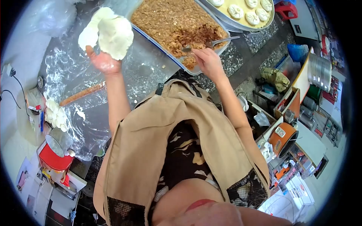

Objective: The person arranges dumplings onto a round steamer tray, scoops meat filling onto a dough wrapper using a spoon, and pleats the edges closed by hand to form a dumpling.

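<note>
My left hand (pixel 105 63) is palm up, its fingers hidden under a flat round dough wrapper (pixel 115 37) that rests on them. Partly behind that wrapper, further dough sheets (pixel 89 37) lie on the floured metal table. In my right hand (pixel 208 63), closed at the fingertips, is a small metal spatula (pixel 186 49); its tip touches the brown minced filling (pixel 169 20). The filling sits in a rectangular tub with a blue rim (pixel 154 42). Beside my right hand, a metal spoon (pixel 226 40) leans in the filling with its handle over the tub's edge.
A wooden rolling pin (pixel 83 94) lies on the floured table (pixel 85 130), with several dough pieces (pixel 55 115) at its left. Pleated buns (pixel 236 11) stand in a round steamer tray (pixel 272 19) beyond the tub. A metal pot (pixel 58 141) is at lower left.
</note>
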Available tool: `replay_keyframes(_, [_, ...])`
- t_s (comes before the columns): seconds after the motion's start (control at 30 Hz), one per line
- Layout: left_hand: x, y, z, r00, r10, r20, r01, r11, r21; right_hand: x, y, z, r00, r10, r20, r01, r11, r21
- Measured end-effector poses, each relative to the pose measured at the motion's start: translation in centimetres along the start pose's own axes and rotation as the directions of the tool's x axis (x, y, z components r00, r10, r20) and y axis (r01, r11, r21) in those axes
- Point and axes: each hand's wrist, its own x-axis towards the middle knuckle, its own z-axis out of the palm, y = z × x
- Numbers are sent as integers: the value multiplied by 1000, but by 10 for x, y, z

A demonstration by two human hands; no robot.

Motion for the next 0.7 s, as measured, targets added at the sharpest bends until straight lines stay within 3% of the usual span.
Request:
replay_keyframes(0.07, [16, -23, 4, 994, -38, 103, 50, 992, -116, 6, -19, -3, 902, -232, -364, 282, 955, 91])
replay_keyframes(0.1, [22, -33, 8, 994, -43, 103, 54, 992, -112, 12, -21, 0, 861, -332, -384, 359, 933, -3])
replay_keyframes(0.27, [29, -76, 20, 979, -163, 122, 168, 985, -40, 29, -17, 24, 852, -419, -314, 445, 896, 11])
replay_keyframes(0.4, [15, -76, 14, 987, -162, 17, 162, 987, -10, 20, 1, 39, 895, -376, -239, 412, 903, 125])
replay_keyframes(0.47, [9, -73, 10, 989, -146, -31, 144, 988, -54, 16, 4, 45, 963, -223, -153, 251, 947, 200])
replay_keyframes(0.5, [7, -74, 9, 991, -120, -67, 120, 993, 5, 17, 3, 45, 963, -222, -152, 250, 947, 201])
replay_keyframes(0.57, [5, -75, 8, 991, -91, -101, 98, 993, 63, 19, 0, 47, 991, 10, -130, 39, 929, 369])
replay_keyframes(0.7, [-1, -71, -1, 965, -131, -228, 172, 970, 170, 18, 2, 56, 986, 113, -125, -63, 936, 346])
